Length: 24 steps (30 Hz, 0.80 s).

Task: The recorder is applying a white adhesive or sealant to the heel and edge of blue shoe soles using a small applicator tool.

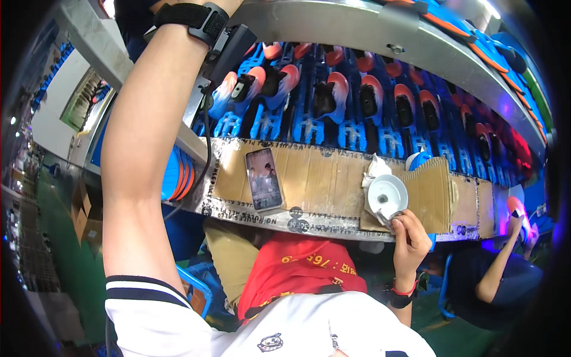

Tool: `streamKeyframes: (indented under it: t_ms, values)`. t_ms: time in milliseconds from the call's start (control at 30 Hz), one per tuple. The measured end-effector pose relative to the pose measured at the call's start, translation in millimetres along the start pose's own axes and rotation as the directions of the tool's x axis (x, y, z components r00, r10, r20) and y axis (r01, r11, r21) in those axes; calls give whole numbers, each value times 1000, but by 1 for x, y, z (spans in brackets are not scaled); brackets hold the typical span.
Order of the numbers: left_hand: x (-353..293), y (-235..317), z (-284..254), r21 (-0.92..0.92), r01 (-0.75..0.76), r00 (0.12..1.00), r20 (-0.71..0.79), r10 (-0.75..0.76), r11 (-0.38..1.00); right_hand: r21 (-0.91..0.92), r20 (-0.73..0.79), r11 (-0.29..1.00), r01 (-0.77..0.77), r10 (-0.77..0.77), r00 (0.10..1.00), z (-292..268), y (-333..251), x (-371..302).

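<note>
My left arm (148, 131) reaches up to the top edge of the picture. Only the base of my left hand (229, 5) shows there, its fingers cut off. My right hand (413, 241) is closed in a pinch at the near rim of a small white bowl (401, 185). A thin greyish piece lies at its fingertips; I cannot make out what it is. The bowl has a grey spot inside and sits on a piece of cardboard (433, 214), with crumpled white material (376, 169) behind it. Left of the bowl, a phone (263, 179) lies with its screen lit.
Cardboard (324, 172) covers the bench in front of me. Behind it, rows of blue-and-coral shoes (370, 95) stand on blue holders under a metal beam (357, 21). Orange-edged blue soles (177, 174) are at the left. Another person's arm (498, 268) holds a shoe at the right.
</note>
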<state>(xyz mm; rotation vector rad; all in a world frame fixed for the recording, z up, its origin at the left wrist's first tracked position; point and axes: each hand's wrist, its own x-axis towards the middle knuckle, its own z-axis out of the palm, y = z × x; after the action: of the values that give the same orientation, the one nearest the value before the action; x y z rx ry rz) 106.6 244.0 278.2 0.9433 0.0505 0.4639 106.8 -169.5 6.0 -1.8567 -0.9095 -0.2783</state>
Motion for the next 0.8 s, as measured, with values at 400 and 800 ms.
streamKeyframes:
  t_ms: [400,800]
  values:
    - [-252,-147,-81,816,-86,702,-357,616,572,-72,56,996,43,-39,998,14,10,2]
    - [-390,-186,-287,30,-287,256,-961,107,957,-43,180,997,59,-51,982,37,-5,9]
